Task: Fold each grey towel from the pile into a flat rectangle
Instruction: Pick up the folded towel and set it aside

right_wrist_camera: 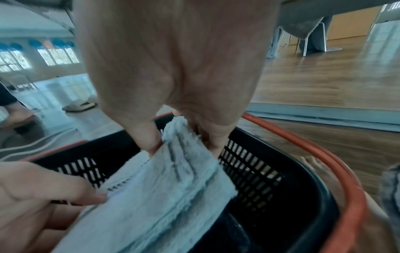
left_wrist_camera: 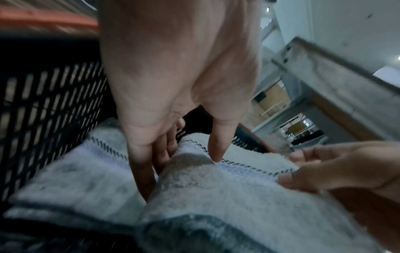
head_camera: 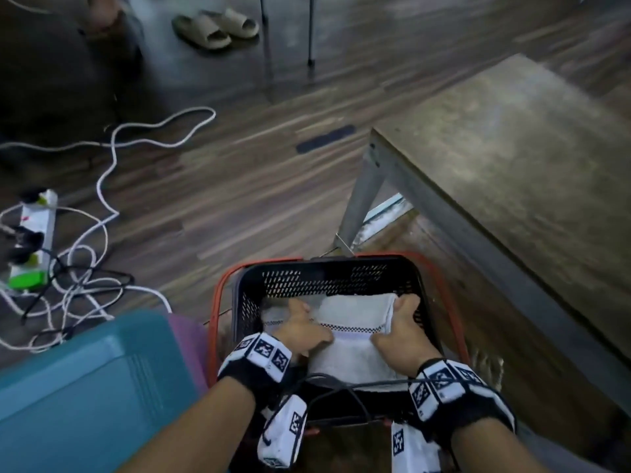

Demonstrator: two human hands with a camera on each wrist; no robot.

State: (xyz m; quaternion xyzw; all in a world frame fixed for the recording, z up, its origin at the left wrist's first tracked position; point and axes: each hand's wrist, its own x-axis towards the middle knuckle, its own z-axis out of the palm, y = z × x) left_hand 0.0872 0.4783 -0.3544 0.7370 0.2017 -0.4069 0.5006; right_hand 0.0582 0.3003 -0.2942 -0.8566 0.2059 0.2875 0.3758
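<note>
A folded grey towel point(head_camera: 351, 339) with a dark checked stripe lies in a black mesh basket point(head_camera: 324, 271) on the floor. My left hand point(head_camera: 304, 331) holds its left edge; in the left wrist view the thumb lies on top and the fingers point(left_wrist_camera: 151, 164) tuck under the fold of the towel point(left_wrist_camera: 216, 196). My right hand point(head_camera: 399, 322) pinches the stacked layers at the right edge, seen close in the right wrist view as the towel point(right_wrist_camera: 168, 196) held between thumb and fingers point(right_wrist_camera: 212, 142). More grey towelling point(head_camera: 273, 315) lies underneath at the left.
The basket has orange handles point(head_camera: 218, 295) and stands against a grey table point(head_camera: 512, 158) on the right. A blue plastic lid point(head_camera: 85, 387) lies at the lower left. A power strip point(head_camera: 34, 240) and tangled white cables point(head_camera: 102, 186) cover the wood floor on the left. Beige sandals point(head_camera: 215, 27) lie far off.
</note>
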